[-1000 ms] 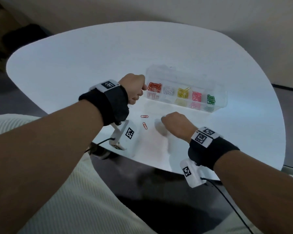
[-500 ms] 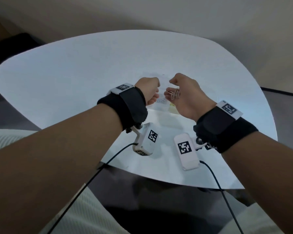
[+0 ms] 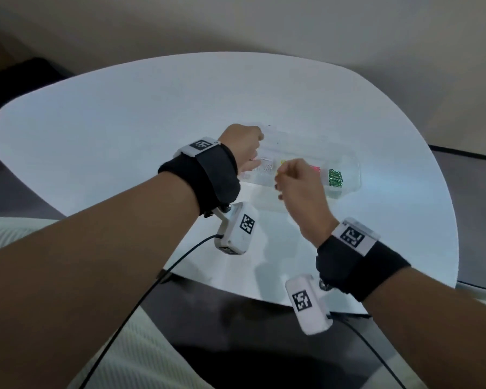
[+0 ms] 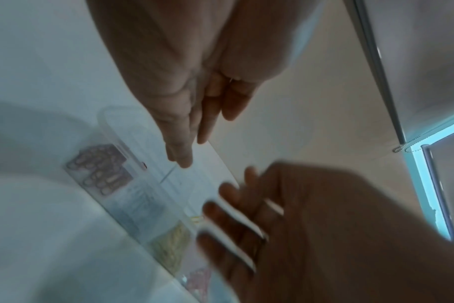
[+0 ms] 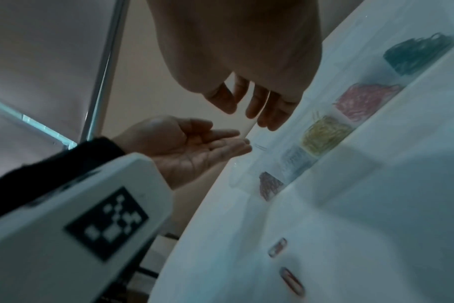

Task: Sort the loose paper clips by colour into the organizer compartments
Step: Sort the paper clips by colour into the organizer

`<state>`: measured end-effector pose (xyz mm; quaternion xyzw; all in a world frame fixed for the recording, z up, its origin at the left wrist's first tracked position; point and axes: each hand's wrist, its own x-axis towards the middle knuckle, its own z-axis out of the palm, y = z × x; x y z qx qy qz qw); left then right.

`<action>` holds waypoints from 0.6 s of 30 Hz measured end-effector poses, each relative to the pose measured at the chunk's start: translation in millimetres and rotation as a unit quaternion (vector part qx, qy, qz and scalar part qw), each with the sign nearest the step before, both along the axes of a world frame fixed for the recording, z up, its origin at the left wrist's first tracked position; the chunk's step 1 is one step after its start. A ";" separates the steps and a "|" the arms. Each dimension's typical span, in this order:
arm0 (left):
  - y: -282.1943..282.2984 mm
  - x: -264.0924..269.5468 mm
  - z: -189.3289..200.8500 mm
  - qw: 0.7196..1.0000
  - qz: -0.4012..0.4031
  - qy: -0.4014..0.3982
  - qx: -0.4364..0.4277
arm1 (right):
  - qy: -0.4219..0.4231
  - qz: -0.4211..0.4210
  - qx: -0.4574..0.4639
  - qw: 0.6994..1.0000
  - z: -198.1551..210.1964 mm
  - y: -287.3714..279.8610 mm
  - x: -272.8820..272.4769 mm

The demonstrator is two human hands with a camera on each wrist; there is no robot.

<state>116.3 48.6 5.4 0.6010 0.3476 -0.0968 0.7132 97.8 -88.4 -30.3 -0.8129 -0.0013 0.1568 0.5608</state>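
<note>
The clear organizer (image 3: pixel 345 161) lies on the white table (image 3: pixel 124 130), its compartments holding red (image 5: pixel 270 184), silver (image 5: pixel 296 157), yellow (image 5: pixel 324 133), pink (image 5: pixel 363 100) and green clips (image 3: pixel 335 178). My left hand (image 3: pixel 251 164) hovers over its left end, palm open and fingers straight (image 5: pixel 220 141). My right hand (image 3: pixel 281 178) hangs over the middle compartments with fingers loose and spread (image 4: pixel 236 215); I see nothing gripped in it. Two loose red clips (image 5: pixel 277 247) lie on the table in front of the organizer, hidden by my arms in the head view.
The table's near edge (image 3: pixel 236 290) curves just under my wrists, with dark floor below. Cables run from both wrist cameras (image 3: pixel 236 228). A wall rises behind the table.
My right hand left the table by the loose clips, rose to meet the left hand with silver clips in its palm, and now hangs open over the middle compartments.
</note>
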 end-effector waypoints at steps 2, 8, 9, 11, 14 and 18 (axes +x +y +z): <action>8.2 -4.7 3.6 1.000 -0.001 -0.020 -0.008 | -0.001 0.084 -0.073 0.994 -10.4 -2.4 -13.8; 33.3 -13.2 -7.3 0.942 -0.099 -0.055 0.315 | -0.140 0.398 -0.261 0.868 -32.8 2.5 -45.3; 36.6 -14.4 -12.2 0.925 -0.117 -0.043 0.358 | -0.154 0.431 -0.273 0.846 -39.2 4.8 -46.6; 43.8 -16.4 -21.7 0.897 -0.142 -0.021 0.417 | -0.179 0.490 -0.302 0.798 -52.2 9.4 -45.9; 53.2 -18.7 -32.8 0.872 -0.188 0.002 0.451 | -0.218 0.535 -0.339 0.743 -58.5 15.2 -41.2; 56.6 -20.2 -42.9 0.888 -0.171 0.012 0.426 | -0.235 0.516 -0.360 0.741 -56.0 17.2 -41.6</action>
